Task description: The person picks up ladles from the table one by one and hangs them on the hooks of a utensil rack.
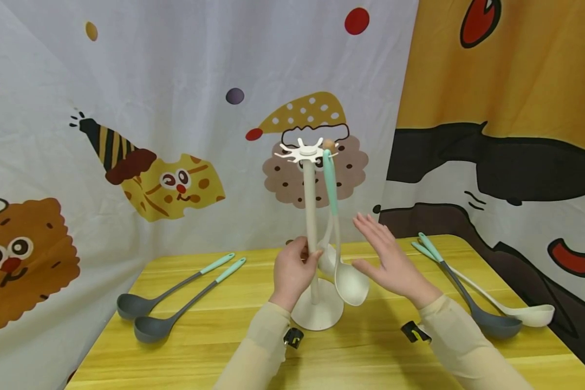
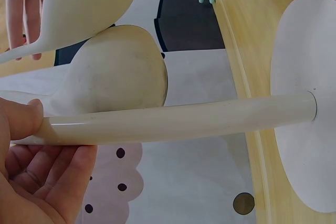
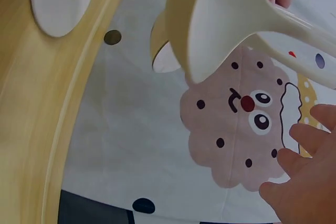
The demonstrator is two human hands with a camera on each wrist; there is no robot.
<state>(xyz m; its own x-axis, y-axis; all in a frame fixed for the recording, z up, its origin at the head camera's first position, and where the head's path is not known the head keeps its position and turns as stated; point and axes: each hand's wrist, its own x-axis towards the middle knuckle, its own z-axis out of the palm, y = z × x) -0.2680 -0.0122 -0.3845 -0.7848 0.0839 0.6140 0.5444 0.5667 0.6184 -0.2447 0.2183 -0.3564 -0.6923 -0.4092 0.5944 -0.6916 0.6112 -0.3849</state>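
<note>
A white utensil stand with a round base and a hooked top rises from the table. My left hand grips its pole, thumb on one side and fingers on the other, as the left wrist view shows. Two white ladles hang from the stand's top. The nearer ladle has a mint green handle, and the other ladle hangs partly hidden behind it. My right hand is held just right of the nearer ladle, fingers straight and holding nothing.
On the table's left lie two grey ladles with mint handles. At the right, a grey ladle overlaps a white ladle. A cartoon-printed curtain hangs behind the wooden table.
</note>
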